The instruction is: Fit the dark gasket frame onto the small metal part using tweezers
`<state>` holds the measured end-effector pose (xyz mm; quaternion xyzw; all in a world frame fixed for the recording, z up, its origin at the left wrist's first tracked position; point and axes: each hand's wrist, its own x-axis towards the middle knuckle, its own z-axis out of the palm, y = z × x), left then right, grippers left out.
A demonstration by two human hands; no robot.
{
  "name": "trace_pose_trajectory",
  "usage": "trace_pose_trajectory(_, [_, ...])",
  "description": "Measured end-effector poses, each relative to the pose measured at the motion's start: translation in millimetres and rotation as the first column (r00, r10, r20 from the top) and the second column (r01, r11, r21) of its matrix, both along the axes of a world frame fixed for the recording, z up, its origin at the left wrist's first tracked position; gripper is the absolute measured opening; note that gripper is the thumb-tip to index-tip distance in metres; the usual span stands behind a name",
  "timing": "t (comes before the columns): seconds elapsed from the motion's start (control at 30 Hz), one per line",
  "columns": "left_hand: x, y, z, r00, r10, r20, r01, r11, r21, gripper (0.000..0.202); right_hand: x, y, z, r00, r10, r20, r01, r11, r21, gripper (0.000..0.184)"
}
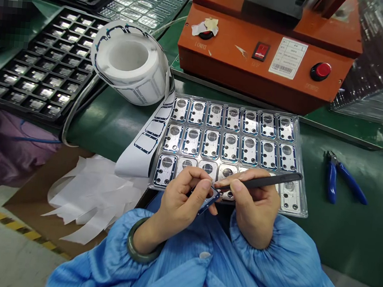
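My left hand (pixel 187 194) pinches a small flat metal plate with a dark blue border (pixel 209 202) between thumb and fingers. Slim black tweezers (pixel 262 181) lie in my right hand (pixel 256 205), their tip at the upper edge of the plate; the fingers hide that contact. Just beyond both hands lies a clear plastic tray (pixel 303 189) with rows of similar silver plates, many edged in blue. A roll of white backing strip (pixel 131 64) with dark blue frame stickers stands left of the tray. Its loose end (pixel 134 161) hangs down beside the tray.
An orange machine (pixel 235 62) with a red button stands behind the tray. Blue-handled cutters (pixel 341 179) lie to the right. Black trays of parts (pixel 44 66) sit at left, near a person's pink sleeve (pixel 13 146). Discarded white strips (pixel 89 192) fill a cardboard box below.
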<state>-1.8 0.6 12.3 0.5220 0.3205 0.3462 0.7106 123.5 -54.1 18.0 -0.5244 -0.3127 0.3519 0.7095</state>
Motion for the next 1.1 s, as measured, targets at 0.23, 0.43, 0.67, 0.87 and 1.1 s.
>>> trace_pose_trajectory(0.23, [-0.4,-0.2,2.2,1.000,0.001,-0.031,-0.001,1.000,-0.006,0.013,-0.3,-0.2,0.9,1.000,-0.011,0.016,0.011,1.000,-0.017,0.013])
trace_pose_trajectory(0.43, [-0.6,0.0,0.1,0.999,-0.038,-0.020,0.038,0.999,0.005,0.014,0.4,-0.6,-1.1,1.000,-0.019,0.002,0.019,0.999,-0.027,0.013])
trace_pose_trajectory(0.67, [-2.9,1.0,-2.5,0.993,-0.115,-0.001,0.115,0.989,0.096,0.016,0.2,-0.5,-0.1,1.000,0.003,-0.019,-0.003,1.000,0.011,0.015])
trace_pose_trajectory(0.87, [-6.5,0.7,-2.9,0.989,-0.150,0.012,0.148,0.985,0.086,0.018,-0.2,-0.7,-0.2,1.000,0.010,0.008,-0.010,1.000,0.002,0.014])
trace_pose_trajectory(1.1, [-6.1,0.9,-2.8,0.991,-0.136,0.004,0.135,0.987,0.084,0.017,-0.2,-0.9,-1.5,1.000,0.003,-0.006,-0.003,1.000,0.019,0.016])
